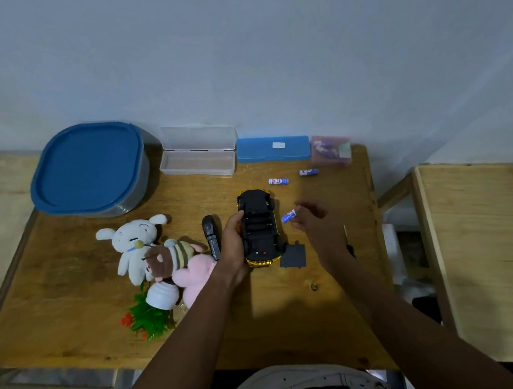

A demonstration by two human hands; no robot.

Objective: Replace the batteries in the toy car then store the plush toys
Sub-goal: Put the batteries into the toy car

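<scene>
Blue-and-white battery [289, 215], pinched at the fingertips of the right hand [318, 224] and held just beside the toy car [258, 225]. The left hand [233, 239] grips the car's side. The car lies belly-up on the table, yellow shell underneath, black plastic chassis up, battery bay open. Its flat dark cover [292, 255] sits just beside it.

Batteries: three. A second battery [278, 181] and a third battery [308, 172] lie loose behind the car. Plush toys: three, huddled and touching at left. There's a white plush [133, 242], a brown striped plush [166, 254] and a pink plush [194, 275]. One black remote [210, 237] lies by the left hand.

Along the back stand a blue-lidded tub [88, 170], an open clear case [198, 161], a blue case [272, 149] and a pinkish box [331, 151]. All of it sits on a plywood table [69, 293] against a pale wall [234, 54].
</scene>
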